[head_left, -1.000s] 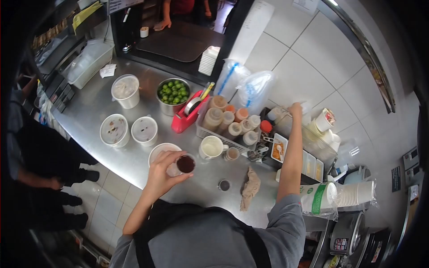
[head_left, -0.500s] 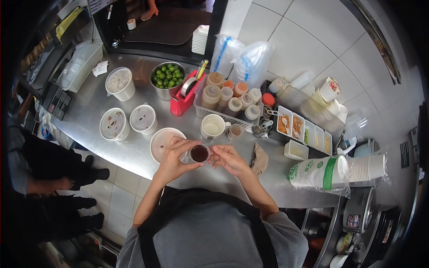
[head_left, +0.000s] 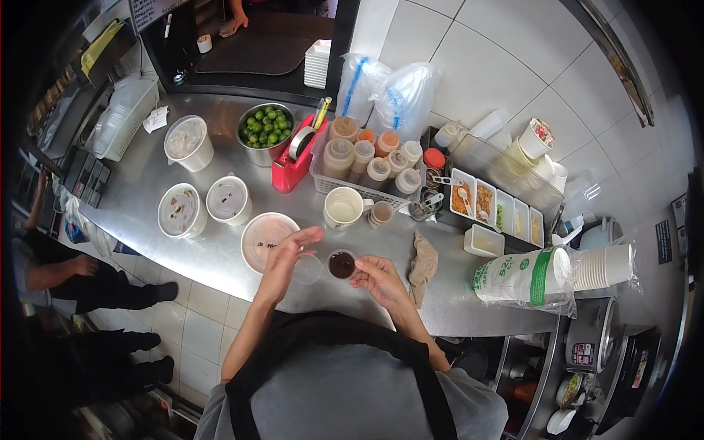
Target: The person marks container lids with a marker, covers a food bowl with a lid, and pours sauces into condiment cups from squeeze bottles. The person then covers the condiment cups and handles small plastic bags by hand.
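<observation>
My right hand (head_left: pixel 378 280) pinches the rim of a small clear sauce cup (head_left: pixel 342 264) that holds dark brown liquid. On the cup's left is a round clear lid (head_left: pixel 306 270); whether it is joined to the cup I cannot tell. My left hand (head_left: pixel 286 258) is open, its fingers stretched out beside that lid and partly over a lidded white bowl (head_left: pixel 258 238). Just beyond the sauce cup stand a white mug (head_left: pixel 343 208) and a short stack of small cups (head_left: pixel 380 213). A crumpled brown cloth (head_left: pixel 423 265) lies to the right of my right hand.
Several lidded tubs (head_left: pixel 181 211) stand on the left of the steel counter (head_left: pixel 147 220). Farther back are a bowl of green limes (head_left: pixel 265 133), a red tape dispenser (head_left: pixel 292 165), a bottle basket (head_left: pixel 323 176) and topping trays (head_left: pixel 484 202). Wrapped cups (head_left: pixel 524 279) lie right; other people stand left.
My left hand has let go of the sauce cup and spread its fingers. The cup is now in my right hand, slightly farther right, and the clear lid shows more fully.
</observation>
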{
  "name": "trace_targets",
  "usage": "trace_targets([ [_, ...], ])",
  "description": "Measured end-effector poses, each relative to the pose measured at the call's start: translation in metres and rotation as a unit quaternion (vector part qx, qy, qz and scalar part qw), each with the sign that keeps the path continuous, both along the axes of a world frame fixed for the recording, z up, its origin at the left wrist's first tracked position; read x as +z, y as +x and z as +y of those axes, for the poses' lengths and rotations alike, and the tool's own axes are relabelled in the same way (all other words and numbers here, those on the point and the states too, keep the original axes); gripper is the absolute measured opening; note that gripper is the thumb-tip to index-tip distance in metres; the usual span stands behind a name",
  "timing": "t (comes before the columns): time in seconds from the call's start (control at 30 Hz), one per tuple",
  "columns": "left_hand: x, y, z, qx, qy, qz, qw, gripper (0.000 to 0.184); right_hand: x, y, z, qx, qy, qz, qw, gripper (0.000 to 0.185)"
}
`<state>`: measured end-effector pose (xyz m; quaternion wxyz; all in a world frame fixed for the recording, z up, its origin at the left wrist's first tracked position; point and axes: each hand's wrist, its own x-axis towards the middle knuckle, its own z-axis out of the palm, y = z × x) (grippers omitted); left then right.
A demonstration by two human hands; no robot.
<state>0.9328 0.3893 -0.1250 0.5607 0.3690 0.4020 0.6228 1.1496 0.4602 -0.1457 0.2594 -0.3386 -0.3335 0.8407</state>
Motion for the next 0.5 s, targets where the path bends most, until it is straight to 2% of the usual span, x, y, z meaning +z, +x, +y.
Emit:
trace_targets([
  [0.03, -0.006, 0.001, -0.001, 0.007, -0.049, -0.121, 0.991, 0.05, 0.0, 0.002, -0.001, -0.005, -0.002, 0.003, 1.0, 0.017],
  [0.13, -0.021, 0.009, -0.006, -0.005, -0.102, -0.232, 0.967, 0.048, -0.005, 0.008, -0.007, -0.023, -0.002, 0.008, 1.0, 0.016],
  [0.23, -0.018, 0.018, -0.016, -0.092, -0.138, -0.204, 0.965, 0.051, -0.006, 0.01, -0.008, -0.041, 0.001, 0.01, 0.999, 0.015],
  [0.33, -0.042, 0.024, -0.022, -0.146, -0.184, -0.257, 0.937, 0.053, -0.008, 0.011, -0.012, -0.049, -0.005, 0.001, 0.999, 0.015],
  [0.5, -0.056, 0.029, -0.02, -0.124, -0.19, -0.175, 0.958, 0.045, -0.014, 0.006, -0.015, -0.033, 0.007, -0.021, 0.999, 0.015],
])
